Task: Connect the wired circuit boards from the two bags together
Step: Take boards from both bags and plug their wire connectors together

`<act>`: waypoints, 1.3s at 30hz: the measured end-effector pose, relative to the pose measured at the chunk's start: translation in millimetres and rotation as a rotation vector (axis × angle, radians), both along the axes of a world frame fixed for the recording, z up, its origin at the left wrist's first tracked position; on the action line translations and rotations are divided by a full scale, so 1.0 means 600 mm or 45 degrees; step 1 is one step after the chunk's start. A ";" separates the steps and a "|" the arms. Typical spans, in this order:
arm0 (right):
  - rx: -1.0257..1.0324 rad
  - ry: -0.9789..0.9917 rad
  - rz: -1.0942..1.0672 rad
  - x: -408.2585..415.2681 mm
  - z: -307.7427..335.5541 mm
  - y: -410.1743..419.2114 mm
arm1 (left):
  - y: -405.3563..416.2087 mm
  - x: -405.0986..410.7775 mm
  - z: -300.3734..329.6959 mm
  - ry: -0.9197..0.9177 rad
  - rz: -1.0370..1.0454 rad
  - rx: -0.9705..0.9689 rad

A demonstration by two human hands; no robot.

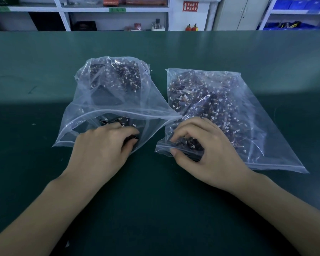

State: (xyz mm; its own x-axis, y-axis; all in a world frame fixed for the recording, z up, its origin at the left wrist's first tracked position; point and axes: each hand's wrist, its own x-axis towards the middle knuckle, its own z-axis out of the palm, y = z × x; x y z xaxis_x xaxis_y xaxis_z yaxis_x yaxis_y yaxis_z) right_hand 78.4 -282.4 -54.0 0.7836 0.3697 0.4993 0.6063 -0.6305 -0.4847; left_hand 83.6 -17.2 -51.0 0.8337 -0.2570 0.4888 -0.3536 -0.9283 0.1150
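1. Two clear plastic zip bags are lying side by side on the green table [44,52], their near corners touching in the middle.
2. The left bag [92,100] is standing puffed up with its mouth gaping open toward the person; dark circuit boards [126,74] with thin wires and small white plugs are piling up at its far end.
3. The right bag [248,126] is lying flatter, and its own boards [211,100] are spreading across most of it.
4. The left hand [102,145] is reaching into the open mouth of the left bag, fingers curling down around a dark clump of boards at the bag's near edge.
5. The right hand [207,145] is sitting at the near left corner of the right bag, thumb and bent fingers pinching a small bunch of boards and wires there.
6. Both forearms are resting low over the table, angling in from the near corners.
7. Behind the table, white shelves [116,10] are running along the wall, with a red sign [190,6] and two small red extinguishers [191,27] beside them, and blue bins [288,25] are sitting on the right.
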 end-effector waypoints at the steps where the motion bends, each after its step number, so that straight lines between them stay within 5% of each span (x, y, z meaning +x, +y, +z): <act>1: 0.010 0.000 0.007 0.001 -0.001 0.000 | 0.001 0.000 0.000 -0.004 0.000 -0.005; 14: 0.130 -0.077 0.089 0.004 -0.005 -0.002 | -0.028 -0.017 0.010 -0.391 -0.382 -0.354; 24: 0.323 -0.233 0.183 0.011 -0.003 -0.002 | -0.064 -0.044 0.005 0.073 -0.605 -0.983; 39: 0.333 -0.184 0.124 0.005 -0.003 0.003 | -0.062 -0.037 0.000 -0.043 -0.589 -0.851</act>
State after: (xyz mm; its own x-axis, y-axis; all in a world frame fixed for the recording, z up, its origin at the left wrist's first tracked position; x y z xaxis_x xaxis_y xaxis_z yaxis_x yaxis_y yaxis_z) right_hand 81.4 -280.8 -55.9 0.6648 0.2838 0.6911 0.7321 -0.4314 -0.5272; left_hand 61.2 -54.4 -50.9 0.6967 -0.2168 0.6838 -0.6977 -0.4265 0.5756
